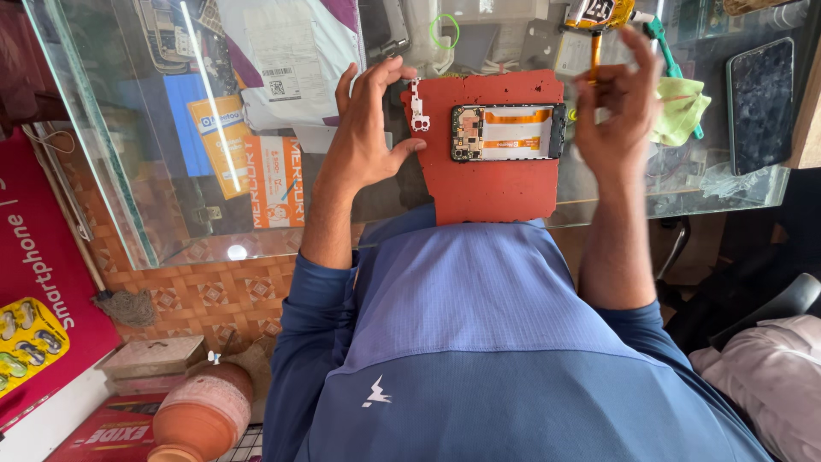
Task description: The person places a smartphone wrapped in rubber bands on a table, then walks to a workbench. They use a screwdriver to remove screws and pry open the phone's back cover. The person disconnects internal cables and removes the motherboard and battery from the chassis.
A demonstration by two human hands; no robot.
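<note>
Head view, looking down. An opened phone (508, 133), back cover off and circuit board exposed, lies on a red work mat (492, 184) on the glass counter (171, 188). The left hand (363, 128) hovers at the mat's left edge, fingers spread and empty, near a small white part (417, 107) on the mat. The right hand (617, 111) is raised at the mat's right side, fingertips pinched on an orange-handled tool (595, 53). A green cloth (682, 107) and a dark phone (759, 103) lie farther right.
</note>
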